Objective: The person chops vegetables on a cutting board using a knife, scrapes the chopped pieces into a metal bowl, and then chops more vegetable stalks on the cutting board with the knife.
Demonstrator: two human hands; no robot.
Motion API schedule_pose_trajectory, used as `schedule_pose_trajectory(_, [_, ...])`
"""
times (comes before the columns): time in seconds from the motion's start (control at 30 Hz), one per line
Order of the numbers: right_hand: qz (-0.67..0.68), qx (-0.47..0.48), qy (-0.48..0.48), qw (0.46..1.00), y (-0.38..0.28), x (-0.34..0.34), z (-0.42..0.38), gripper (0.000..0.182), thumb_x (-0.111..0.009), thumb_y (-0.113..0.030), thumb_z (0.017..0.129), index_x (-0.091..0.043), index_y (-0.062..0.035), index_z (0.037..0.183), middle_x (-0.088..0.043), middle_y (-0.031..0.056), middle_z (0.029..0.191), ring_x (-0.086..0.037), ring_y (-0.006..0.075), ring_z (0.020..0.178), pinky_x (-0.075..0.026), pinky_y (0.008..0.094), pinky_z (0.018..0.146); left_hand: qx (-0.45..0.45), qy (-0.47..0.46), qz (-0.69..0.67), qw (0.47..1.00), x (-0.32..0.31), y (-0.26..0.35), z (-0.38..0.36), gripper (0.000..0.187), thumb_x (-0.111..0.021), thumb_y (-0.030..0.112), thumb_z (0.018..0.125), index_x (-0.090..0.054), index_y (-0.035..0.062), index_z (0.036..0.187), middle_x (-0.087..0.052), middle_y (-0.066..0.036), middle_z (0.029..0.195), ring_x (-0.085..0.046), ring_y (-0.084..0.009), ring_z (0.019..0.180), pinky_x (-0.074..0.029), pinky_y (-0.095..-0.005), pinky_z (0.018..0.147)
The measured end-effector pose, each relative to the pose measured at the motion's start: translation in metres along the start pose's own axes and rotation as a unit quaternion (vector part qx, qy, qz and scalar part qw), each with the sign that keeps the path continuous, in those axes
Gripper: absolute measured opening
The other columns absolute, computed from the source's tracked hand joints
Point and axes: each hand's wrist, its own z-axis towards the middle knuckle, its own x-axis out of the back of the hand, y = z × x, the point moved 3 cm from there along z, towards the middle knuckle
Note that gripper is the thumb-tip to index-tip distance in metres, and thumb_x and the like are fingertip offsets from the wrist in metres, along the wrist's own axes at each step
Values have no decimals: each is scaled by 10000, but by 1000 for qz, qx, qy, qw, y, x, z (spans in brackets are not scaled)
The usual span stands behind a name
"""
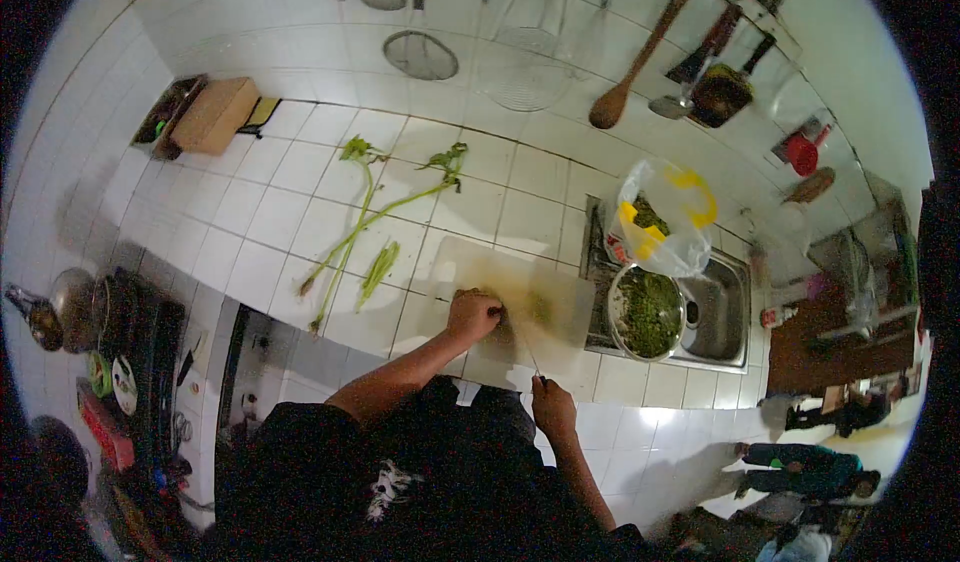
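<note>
My right hand (553,407) is closed round the handle of a knife (532,354), whose thin blade points away over a pale cutting board (567,289). Across from it, my left hand (473,315) rests on the board with its fingers curled in; whatever lies under them is hidden. A small smear of chopped greens (541,308) lies right of the blade. Left of the board are two long leafy green stalks (372,218), crossed on the tiles, and a short cut bundle of stems (378,270). To the right stands a round bowl (613,314) full of chopped greens (650,312).
Behind the bowl, a plastic bag (690,247) holds more greens, beside a steel sink (722,307). Strainers (420,55) and a wooden spoon (612,104) hang on the wall. A cardboard box (214,115) sits far left. People (810,470) are at the lower right.
</note>
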Motion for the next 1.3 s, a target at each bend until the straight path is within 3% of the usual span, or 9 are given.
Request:
schedule_pose_trajectory(0.27, [-14,75,-7,997,26,-22,23,507,-395,-457,983,-629,-8,975,-657,271,911,-622,456,901,-482,538,802,7,41,32,999,-3,9,-6,218,-764,218,658,-731,148,862,-698,-90,902,-618,-309,890,-442,-468,839])
schedule_pose_trajectory(0.33, [-24,109,-20,994,-4,3,23,502,-392,-460,983,-625,-15,1002,-653,272,930,-623,451,911,-488,531,808,4,42,51,998,1,20,-5,212,-762,227,668,-732,150,864,-698,-82,912,-617,-307,886,-442,-468,836])
schedule_pose_trajectory(0.37, [-25,43,-54,997,4,-2,35,503,-390,-463,984,-624,-17,1006,-652,272,948,-625,448,920,-492,525,815,32,46,52,997,4,24,-4,159,-739,204,676,-726,148,824,-697,-60,863,-621,-286,870,-434,-461,830])
schedule_pose_trajectory(0.5, [1,52,-68,996,18,18,27,488,-396,-465,982,-610,-28,1015,-661,267,898,-634,450,889,-496,531,795,103,18,69,992,-3,23,4,105,-715,202,696,-729,161,791,-696,-35,815,-627,-257,853,-418,-448,788])
schedule_pose_trajectory(0.63, [-13,42,-76,996,45,21,29,481,-403,-461,981,-610,-28,1014,-663,264,882,-639,444,880,-498,532,785,107,29,33,993,-9,29,10,103,-717,215,711,-735,170,802,-695,-23,813,-629,-247,851,-407,-444,772])
schedule_pose_trajectory(0.93, [25,101,-29,994,30,47,42,524,-398,-494,972,-622,-20,954,-657,274,885,-627,465,879,-491,550,781,54,96,114,987,-14,36,-5,176,-724,243,721,-748,184,885,-702,-30,870,-610,-242,943,-412,-443,798])
schedule_pose_trajectory(1.0, [2,141,-60,988,24,51,32,530,-392,-491,976,-619,-12,959,-657,274,882,-627,463,879,-491,550,779,71,73,98,990,-14,33,-4,178,-726,234,714,-748,172,880,-704,-35,879,-610,-253,950,-419,-441,814])
schedule_pose_trajectory(1.13, [-29,88,-75,993,32,35,39,529,-387,-491,979,-610,-11,969,-661,264,877,-632,456,867,-496,539,775,102,61,88,989,-14,30,-6,187,-729,228,705,-746,162,880,-706,-35,902,-611,-256,955,-424,-438,821])
schedule_pose_trajectory(1.3, [-7,104,-68,992,15,30,49,525,-386,-487,981,-608,-12,970,-664,257,875,-638,446,861,-500,532,773,102,37,85,990,-9,30,0,152,-729,222,708,-741,156,845,-705,-38,891,-632,-248,901,-430,-440,801])
